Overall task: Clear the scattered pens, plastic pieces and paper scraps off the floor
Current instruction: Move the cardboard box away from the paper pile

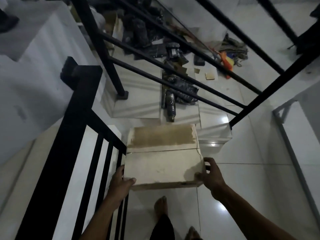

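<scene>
Closed cardboard box (163, 156) carried at top of stairs, beside black railing (72, 135). Left hand (121, 181) gripping near-left corner, right hand (210, 174) curled round right edge. Paper scraps (210, 75) on floor (251, 80) below, well apart.

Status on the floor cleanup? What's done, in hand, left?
Done: nothing visibly cleared. In hand: the left hand and right hand grip a closed cardboard box at the top of the stairs. Left: black wrapped bundles, cardboard scraps and an orange item lie on the floor below.
</scene>
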`<act>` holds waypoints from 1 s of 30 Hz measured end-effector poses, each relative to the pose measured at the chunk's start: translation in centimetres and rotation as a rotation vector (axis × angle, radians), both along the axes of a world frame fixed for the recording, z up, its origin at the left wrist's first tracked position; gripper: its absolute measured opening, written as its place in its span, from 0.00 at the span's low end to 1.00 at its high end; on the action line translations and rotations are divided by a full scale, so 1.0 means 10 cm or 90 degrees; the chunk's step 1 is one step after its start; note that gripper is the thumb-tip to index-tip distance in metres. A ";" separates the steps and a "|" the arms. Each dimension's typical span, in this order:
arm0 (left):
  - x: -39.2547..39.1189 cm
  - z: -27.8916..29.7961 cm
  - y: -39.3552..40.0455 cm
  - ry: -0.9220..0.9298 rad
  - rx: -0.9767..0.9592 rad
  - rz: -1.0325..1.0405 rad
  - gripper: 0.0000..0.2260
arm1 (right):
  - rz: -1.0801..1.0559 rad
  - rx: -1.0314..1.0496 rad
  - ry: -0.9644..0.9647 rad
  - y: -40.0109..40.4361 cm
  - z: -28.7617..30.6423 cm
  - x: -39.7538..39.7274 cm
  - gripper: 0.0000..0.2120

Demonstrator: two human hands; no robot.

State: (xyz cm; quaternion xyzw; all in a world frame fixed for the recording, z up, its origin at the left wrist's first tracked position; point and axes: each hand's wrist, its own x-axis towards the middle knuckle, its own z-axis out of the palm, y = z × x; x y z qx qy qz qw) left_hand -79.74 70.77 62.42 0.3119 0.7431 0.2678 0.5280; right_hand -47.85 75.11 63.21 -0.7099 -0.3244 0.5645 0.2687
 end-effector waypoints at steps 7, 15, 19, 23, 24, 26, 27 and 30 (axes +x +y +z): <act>-0.23 -0.65 0.42 0.025 -0.037 0.021 0.26 | -0.023 -0.082 -0.007 0.45 -0.61 -0.36 0.25; -0.39 -1.53 0.89 0.055 -0.024 0.021 0.29 | -0.037 -0.099 -0.029 0.79 -1.48 -0.59 0.19; -0.36 -1.97 0.97 0.064 -0.018 0.039 0.30 | -0.041 -0.069 -0.063 0.91 -1.89 -0.67 0.14; -0.37 -2.30 1.06 0.095 -0.006 0.047 0.31 | -0.045 -0.096 -0.131 1.03 -2.30 -0.77 0.14; -0.38 -2.35 1.08 0.096 0.002 0.047 0.31 | -0.049 -0.100 -0.148 1.07 -2.38 -0.78 0.14; -0.40 -2.41 1.11 0.094 0.019 0.043 0.30 | -0.058 -0.101 -0.167 1.14 -2.45 -0.77 0.15; -0.40 -2.43 1.10 0.097 0.023 0.039 0.30 | -0.056 -0.100 -0.173 1.15 -2.46 -0.77 0.15; -0.44 -2.46 1.14 0.102 0.033 0.046 0.30 | -0.047 -0.086 -0.142 1.18 -2.43 -0.77 0.19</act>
